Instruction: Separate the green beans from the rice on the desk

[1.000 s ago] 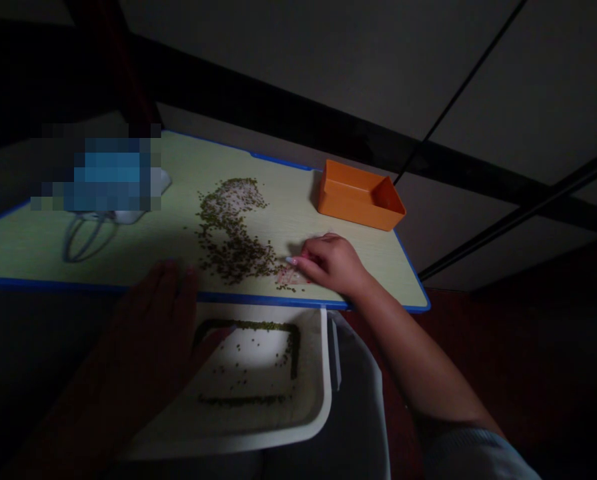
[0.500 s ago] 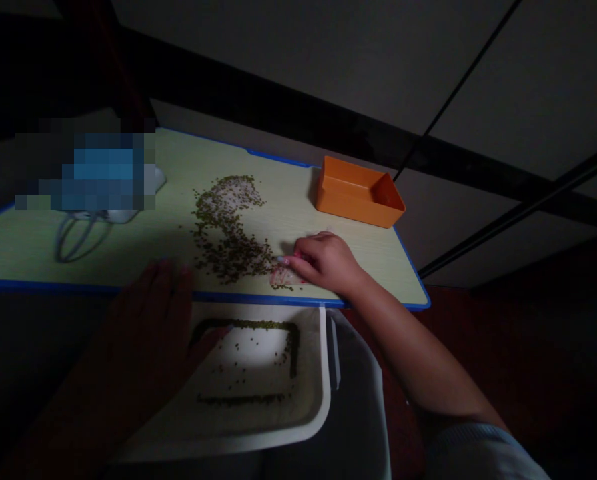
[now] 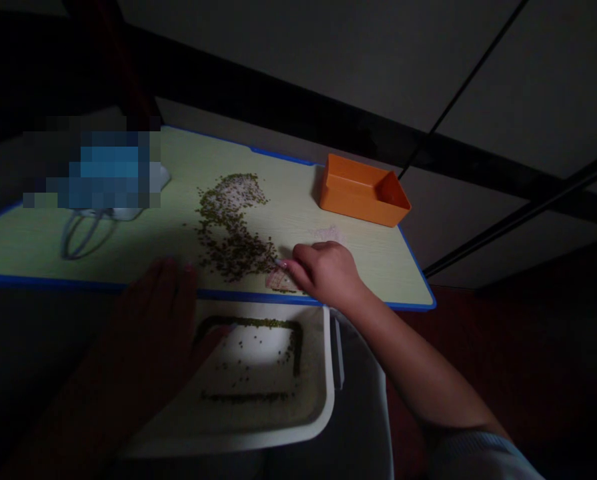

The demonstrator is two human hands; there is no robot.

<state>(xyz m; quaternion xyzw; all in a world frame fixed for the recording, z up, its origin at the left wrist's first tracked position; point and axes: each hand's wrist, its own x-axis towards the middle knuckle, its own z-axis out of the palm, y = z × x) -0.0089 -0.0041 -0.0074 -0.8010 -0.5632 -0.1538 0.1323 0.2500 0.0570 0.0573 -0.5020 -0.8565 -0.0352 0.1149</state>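
Dark green beans [image 3: 235, 253] lie scattered on the pale yellow tabletop [image 3: 178, 200], and further back they mix with white grains [image 3: 235, 190]. At the beans' right edge rests my right hand [image 3: 325, 270], its fingers curled and closed; what they hold, if anything, is hidden. A pinkish patterned patch [image 3: 281, 280] shows beside its thumb. Just behind the knuckles is a small heap of pale grains [image 3: 328, 233]. In shadow at the table's near edge, my left hand [image 3: 158, 320] has its fingers stretched out and its thumb over a white bin [image 3: 323, 373].
An orange open box [image 3: 363, 200] stands at the table's back right. Green beans line the bin's inner floor edges, with several loose ones between. At the left, a blurred blue object [image 3: 111, 170] sits with a looped cord [image 3: 81, 237]. Cabinet panels [image 3: 303, 60] rise behind.
My right hand has shifted slightly toward me, uncovering the pale grains behind it. The left hand stays at the table edge. The view has moved a little.
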